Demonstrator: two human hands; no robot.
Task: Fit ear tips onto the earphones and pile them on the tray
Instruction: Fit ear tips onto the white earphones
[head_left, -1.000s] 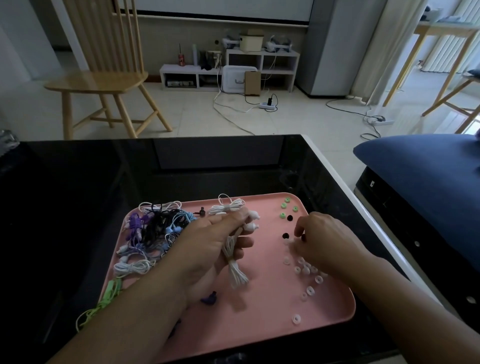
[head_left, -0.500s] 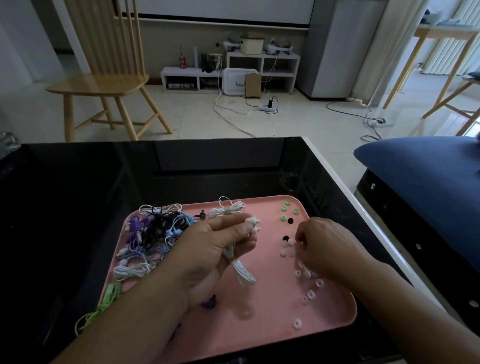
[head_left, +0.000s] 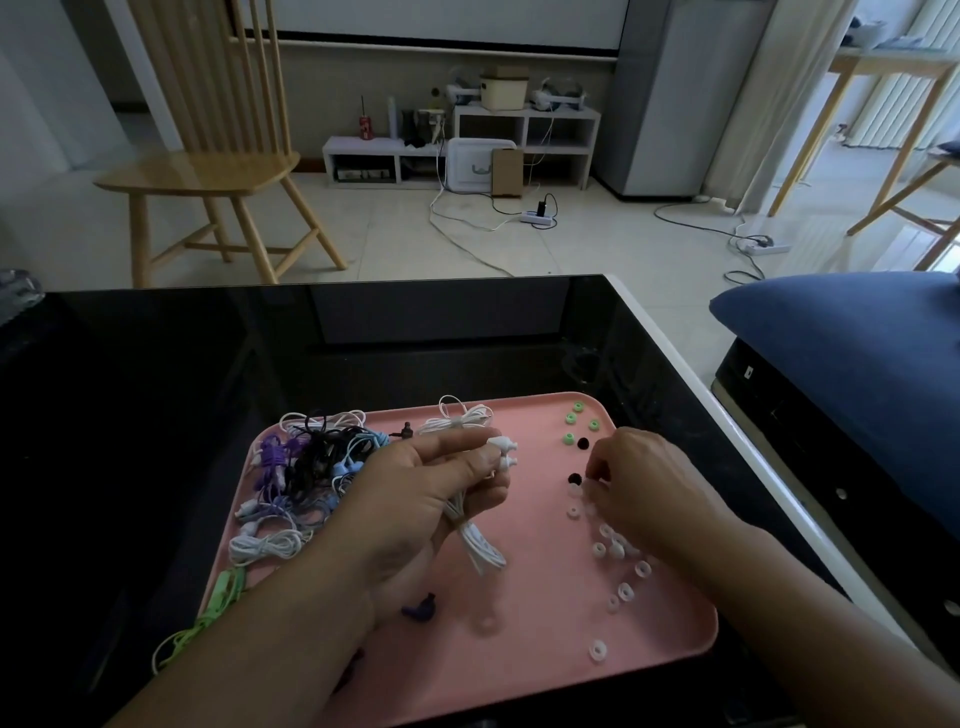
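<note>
A pink tray (head_left: 524, 670) lies on the black table. My left hand (head_left: 421, 499) grips a bundled white earphone (head_left: 480, 540) above the tray's middle; its two earbuds (head_left: 503, 451) stick out past my fingertips. My right hand (head_left: 644, 488) is lowered over the clear ear tips (head_left: 615, 548) on the tray's right side, fingers curled down among them; whether it pinches one is hidden. Green ear tips (head_left: 576, 421) and black ear tips (head_left: 577, 460) lie at the tray's far right. A pile of purple, black, blue and white earphones (head_left: 306, 473) fills the tray's left.
A green earphone (head_left: 208, 613) hangs over the tray's left edge. A small dark blue piece (head_left: 421, 607) lies near my left wrist. The table's white right edge (head_left: 717, 415) runs beside a blue cushion (head_left: 852, 364). A wooden chair (head_left: 208, 171) stands beyond the table.
My left hand has lifted slightly with the white earphone, its cord now hanging right. My right hand has shifted a little toward the far clear ear tips.
</note>
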